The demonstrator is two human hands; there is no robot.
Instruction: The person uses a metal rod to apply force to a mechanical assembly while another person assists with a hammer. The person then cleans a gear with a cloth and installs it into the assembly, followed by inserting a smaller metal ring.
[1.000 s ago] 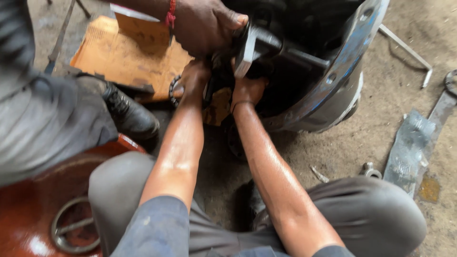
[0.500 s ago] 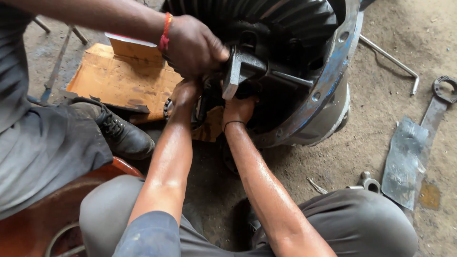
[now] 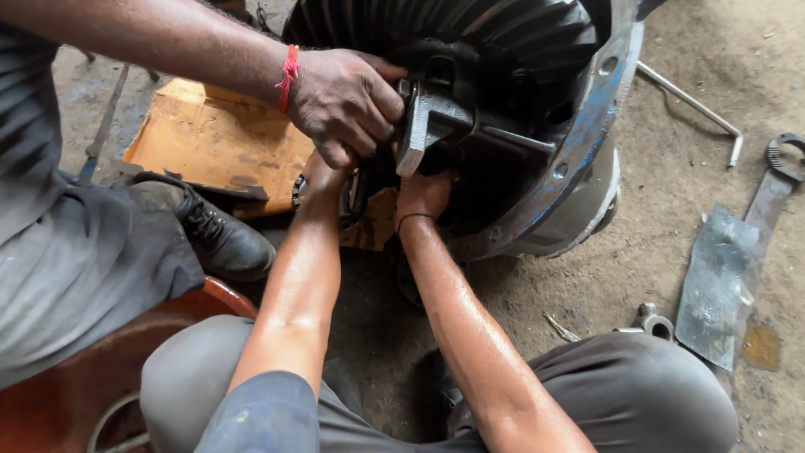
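Item: dark cast-metal bearing cap (image 3: 432,126), blocky, greasy, sat at the mouth of the large round differential housing with a blue-painted flange (image 3: 587,143), which lay on the dirt floor (image 3: 671,235) at 12 o'clock from the wearer. Spiral teeth of a black ring gear (image 3: 470,25) showed inside the housing, above the cap.

Hands: the left hand (image 3: 323,180) reached up under the cap at its 8 o'clock side, fingers hidden behind a co-worker's hand; whether it gripped anything could not be told. The right hand (image 3: 423,195) pressed against the underside of the cap at 6 o'clock, fingers curled up out of sight; grasp could not be told.

Co-worker's hand with a red thread wristband (image 3: 344,105) clasped the cap from 9 o'clock.

Surroundings: flattened brown cardboard sheet (image 3: 218,143) at 9 o'clock of the housing; co-worker's black leather shoe (image 3: 214,235) just below it; bent steel rod (image 3: 692,105) at 2 o'clock; flat grey spanner (image 3: 776,180) and crumpled grey plastic sheet (image 3: 713,285) at 3 to 4 o'clock.
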